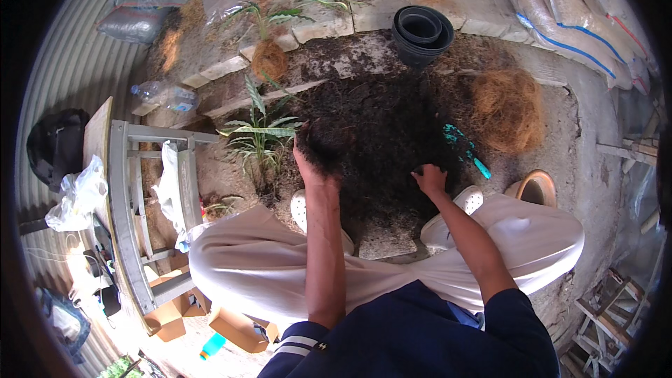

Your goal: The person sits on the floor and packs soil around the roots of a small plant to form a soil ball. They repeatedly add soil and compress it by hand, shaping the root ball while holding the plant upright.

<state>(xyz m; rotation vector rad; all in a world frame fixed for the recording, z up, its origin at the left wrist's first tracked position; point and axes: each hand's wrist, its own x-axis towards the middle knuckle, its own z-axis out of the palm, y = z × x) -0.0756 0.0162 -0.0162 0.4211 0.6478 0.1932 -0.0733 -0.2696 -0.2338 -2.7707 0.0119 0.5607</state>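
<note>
My left hand (311,161) cups a rounded clump of dark soil and fibre (329,139), its fingers mostly hidden beneath it. My right hand (432,178) is low at the near right part of a heap of dark soil (388,115). Its fingers are bent down against the soil, and whether they hold any is hidden. Just beyond that hand lies a turquoise hand trowel (480,168), its blade flecked with soil. To the left of my left hand stands a leafy plant (257,142) with long striped leaves.
Stacked black plastic pots (422,34) stand behind the soil. Brown coir fibre (508,110) lies to the right, near a terracotta pot (538,189). Another plant has a fibre-wrapped root ball (270,60). A plastic bottle (163,97), grey bench (119,168) and filled sacks (567,16) surround the spot.
</note>
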